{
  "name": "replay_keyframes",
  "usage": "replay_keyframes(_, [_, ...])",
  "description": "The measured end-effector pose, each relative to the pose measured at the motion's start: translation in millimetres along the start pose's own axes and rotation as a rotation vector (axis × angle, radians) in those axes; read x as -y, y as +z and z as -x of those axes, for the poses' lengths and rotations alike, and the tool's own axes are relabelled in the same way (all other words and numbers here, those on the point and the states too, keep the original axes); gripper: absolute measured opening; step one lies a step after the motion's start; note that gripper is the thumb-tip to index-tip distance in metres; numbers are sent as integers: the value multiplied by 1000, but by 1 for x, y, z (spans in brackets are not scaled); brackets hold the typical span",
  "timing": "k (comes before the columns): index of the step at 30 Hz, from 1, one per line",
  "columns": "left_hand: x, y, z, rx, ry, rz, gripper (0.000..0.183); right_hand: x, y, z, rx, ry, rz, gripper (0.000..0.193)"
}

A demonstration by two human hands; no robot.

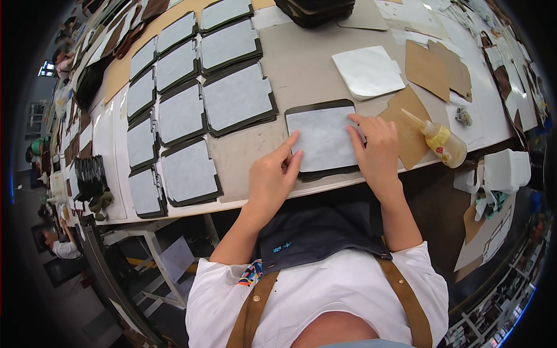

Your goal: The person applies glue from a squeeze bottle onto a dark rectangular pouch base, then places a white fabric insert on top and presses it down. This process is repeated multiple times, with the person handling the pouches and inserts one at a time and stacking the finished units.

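In front of me on the table lies a dark panel (pixel 322 169) with a pale grey-white sheet (pixel 322 136) on top, its dark border showing at the far and near edges. My left hand (pixel 274 176) touches the sheet's left side with thumb and index finger apart. Along the right side, my right hand (pixel 376 149) rests with its fingers spread, the thumb on the sheet and the index fingertip at the far right corner. Neither hand grips anything. Close to the right hand, a squeeze bottle (pixel 447 146) with a pointed nozzle lies tilted over a brown card piece (pixel 409 139).
Several rows of similar dark-edged panels (pixel 238 101) cover the table's left part. A stack of white sheets (pixel 368 72) lies beyond my right hand, with brown cards (pixel 427 69) beside it. A dark stack (pixel 316 11) stands at the far edge. A white container (pixel 506 171) is at right.
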State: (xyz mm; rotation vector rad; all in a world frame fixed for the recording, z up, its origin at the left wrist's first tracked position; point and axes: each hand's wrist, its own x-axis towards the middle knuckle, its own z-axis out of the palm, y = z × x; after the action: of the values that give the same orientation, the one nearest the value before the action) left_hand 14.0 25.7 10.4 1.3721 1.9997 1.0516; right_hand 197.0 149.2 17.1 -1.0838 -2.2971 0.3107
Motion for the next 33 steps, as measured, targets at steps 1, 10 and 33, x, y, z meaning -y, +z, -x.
replay_keyframes(1, [0, 0, 0, 0, 0, 0, 41, 0, 0, 0, -1, 1, -2, 18])
replay_keyframes(10, [0, 0, 1, -6, 19, -35, 41, 0, 1, 0, 9, 14, -16, 20])
replay_keyframes(33, [13, -8, -22, 84, 385, -514, 72, -11, -16, 11, 371, -125, 173, 95])
